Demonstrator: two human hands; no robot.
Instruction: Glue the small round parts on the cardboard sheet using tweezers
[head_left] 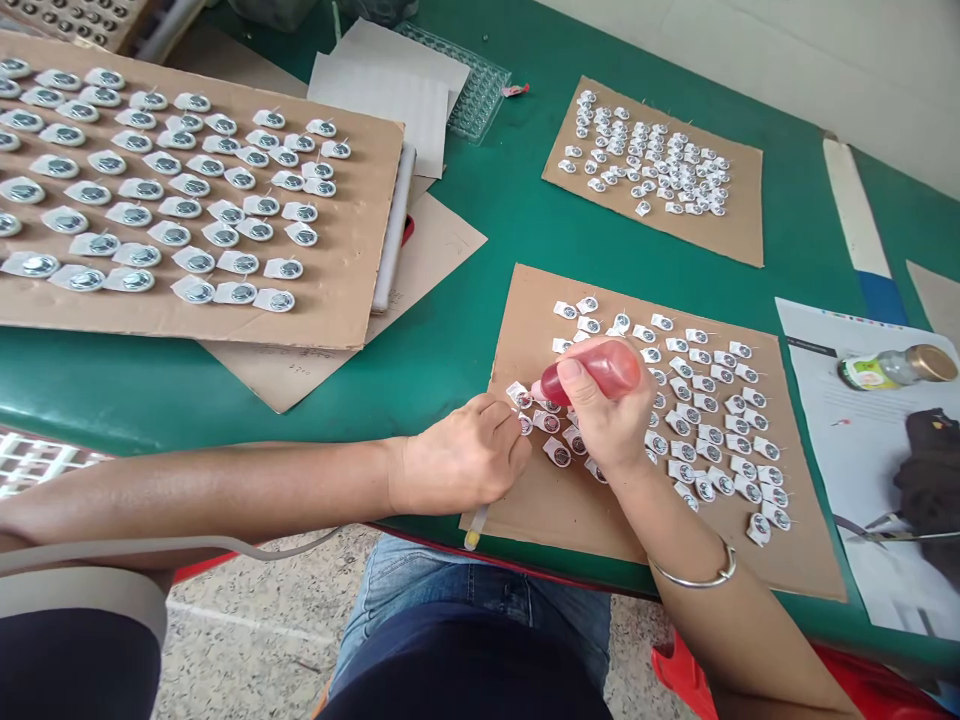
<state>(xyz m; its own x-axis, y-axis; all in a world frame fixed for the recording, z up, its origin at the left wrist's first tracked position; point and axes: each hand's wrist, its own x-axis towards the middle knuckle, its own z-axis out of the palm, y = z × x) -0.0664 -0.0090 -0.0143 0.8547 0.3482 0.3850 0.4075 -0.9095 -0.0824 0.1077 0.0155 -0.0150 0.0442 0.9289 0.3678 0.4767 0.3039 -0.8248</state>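
Observation:
My right hand [611,425] is wrapped round a small squeeze bottle [607,368] of red liquid, tilted with its nozzle pointing left. The nozzle tip is right by a small white tabbed disc [519,395] with a dark printed face. Close beside that disc, my left hand [469,450] is closed, knuckles up. A thin white stick [478,522] with a yellowish end comes out from under it; the fingertips are hidden. Many similar discs lie in rough rows on the cardboard sheet [555,525] under both hands. A few near the nozzle look reddish.
A larger cardboard [315,325] full of discs stands raised at the left. Another disc-covered cardboard [739,235] lies at the back. On the right are a glass jar [900,368], scissors [889,535] and a dark cloth [934,480] on white paper. A clear plastic tray [480,95] lies behind.

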